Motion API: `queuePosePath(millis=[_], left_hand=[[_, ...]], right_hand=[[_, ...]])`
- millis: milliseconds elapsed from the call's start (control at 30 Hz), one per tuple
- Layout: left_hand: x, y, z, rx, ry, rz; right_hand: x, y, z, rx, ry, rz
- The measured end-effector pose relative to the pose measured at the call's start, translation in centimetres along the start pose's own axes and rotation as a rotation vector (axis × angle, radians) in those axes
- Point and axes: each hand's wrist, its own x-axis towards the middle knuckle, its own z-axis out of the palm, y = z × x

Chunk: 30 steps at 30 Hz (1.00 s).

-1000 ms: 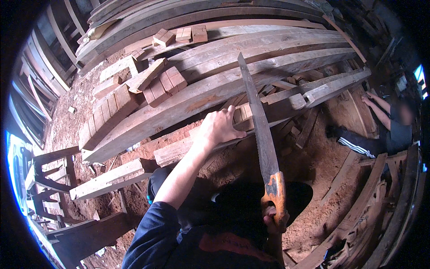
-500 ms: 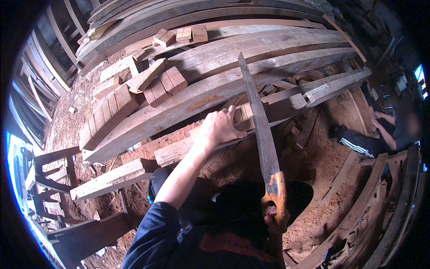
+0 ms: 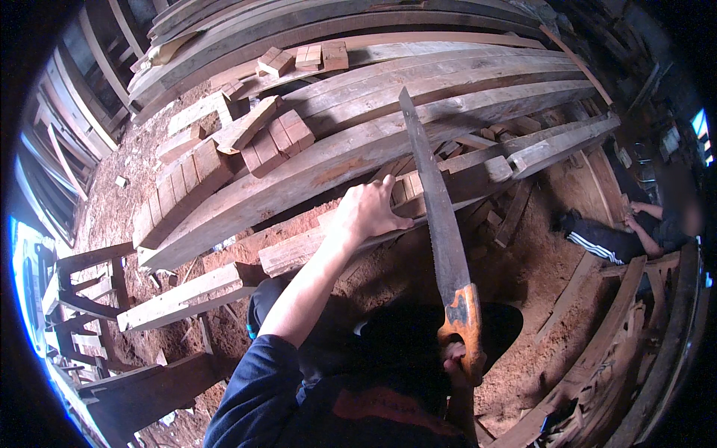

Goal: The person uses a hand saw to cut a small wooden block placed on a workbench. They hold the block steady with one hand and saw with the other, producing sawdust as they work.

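My right hand [image 3: 453,357] is closed round the worn orange handle of a handsaw [image 3: 439,216]. The long grey blade reaches away from me and crosses a wooden beam [image 3: 291,254]. How deep the teeth sit in the wood cannot be made out. Just left of the blade, my left hand [image 3: 366,213] grips this beam, its thumb along the near side and its fingers over the top. A small block [image 3: 409,187] with cut lines lies against the beam beside my fingers.
Thick long timbers [image 3: 358,149] lie beyond the beam, with several cut blocks [image 3: 276,142] on them. A wooden trestle [image 3: 97,299] stands at left. Reddish sawdust [image 3: 553,291] covers the ground. At right, another person's hands [image 3: 635,213] are at a board [image 3: 603,183].
The saw has shifted very slightly, while my left hand keeps its place on the beam. At the right, the other person's arms and hands have moved a little.
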Motion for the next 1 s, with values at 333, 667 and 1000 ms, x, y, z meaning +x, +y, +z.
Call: queuePosePath(millis=[333,667,1000], left_hand=[[-0.1,0.4,-0.4,0.010,-0.035,-0.022],[0.2,-0.2,-0.2,-0.016,-0.055,-0.011],[-0.4,-0.3,0.6,-0.010,0.065,0.182]], right_hand=[[3.1,-4.5,3.7,0.238,-0.030,0.010],[4.6,-9.0,5.1,-0.148,-0.066,-0.095],[7.7,-13.0,5.8,0.174,-0.111,-0.139]])
